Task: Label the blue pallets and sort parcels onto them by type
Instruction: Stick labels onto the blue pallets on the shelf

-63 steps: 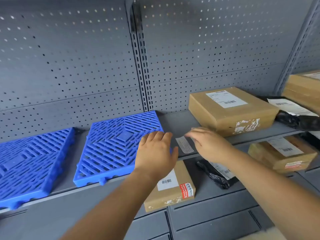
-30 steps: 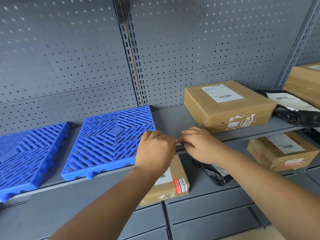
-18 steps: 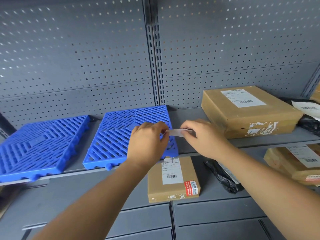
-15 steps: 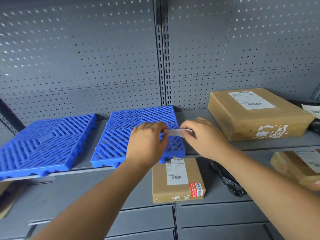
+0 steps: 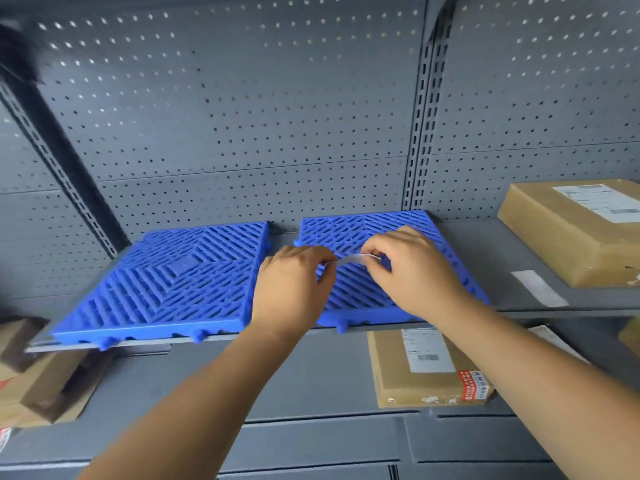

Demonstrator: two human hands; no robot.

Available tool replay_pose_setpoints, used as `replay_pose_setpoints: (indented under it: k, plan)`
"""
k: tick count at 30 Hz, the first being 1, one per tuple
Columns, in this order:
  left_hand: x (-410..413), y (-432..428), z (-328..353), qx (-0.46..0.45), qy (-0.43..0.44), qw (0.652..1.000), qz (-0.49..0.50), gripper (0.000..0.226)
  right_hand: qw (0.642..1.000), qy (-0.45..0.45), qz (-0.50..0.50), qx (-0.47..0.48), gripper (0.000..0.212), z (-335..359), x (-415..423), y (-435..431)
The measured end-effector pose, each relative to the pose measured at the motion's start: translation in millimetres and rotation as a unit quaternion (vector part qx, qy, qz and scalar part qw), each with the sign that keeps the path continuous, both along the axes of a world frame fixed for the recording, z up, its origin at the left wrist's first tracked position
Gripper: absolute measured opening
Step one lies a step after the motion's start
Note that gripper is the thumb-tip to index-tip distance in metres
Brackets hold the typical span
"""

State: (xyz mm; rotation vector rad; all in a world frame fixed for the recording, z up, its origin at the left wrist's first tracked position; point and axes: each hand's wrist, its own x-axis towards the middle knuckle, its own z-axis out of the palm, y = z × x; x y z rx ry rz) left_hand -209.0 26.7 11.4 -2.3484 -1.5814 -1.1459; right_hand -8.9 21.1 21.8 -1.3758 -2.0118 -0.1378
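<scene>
grey shelf [image 5: 485, 244] | left blue pallet [image 5: 166, 278] | right blue pallet [image 5: 349, 296] | cardboard parcel [image 5: 571, 230] | white strip [image 5: 538, 287]

We find the left blue pallet [image 5: 166, 278] and right blue pallet [image 5: 360, 299] ribbed plastic, faintly glossy. Shelf [image 5: 485, 244] and perforated back panel [image 5: 242, 116] are matt grey metal; the three o'clock parcel [image 5: 571, 233] is matt brown cardboard.
</scene>
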Motion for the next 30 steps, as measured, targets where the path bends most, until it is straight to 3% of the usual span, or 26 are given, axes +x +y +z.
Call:
replay_pose_setpoints:
  k: [5, 14, 21, 30]
  plan:
    - [-67.5, 8.6, -3.1, 0.024, 0.016, 0.999, 0.016, 0.008, 1.000, -0.017, -0.015, 0.017, 0.006, -2.1, -68.2, 5.8]
    - [-171.4, 16.1, -8.5, 0.037, 0.048, 0.998, 0.011, 0.023, 1.000, -0.019, -0.007, 0.018, 0.005, -15.1, -165.3, 11.0]
    - [-236.3, 18.8, -14.9, 0.030, 0.049, 0.998, 0.034, 0.008, 1.000, -0.011, 0.017, 0.020, 0.009, -22.7, -226.9, 18.5]
    - [-300.2, 16.5, -27.0, 0.029, 0.071, 0.996, 0.035, 0.011, 0.998, -0.017, 0.049, 0.021, 0.010, -39.0, -282.5, 22.2]
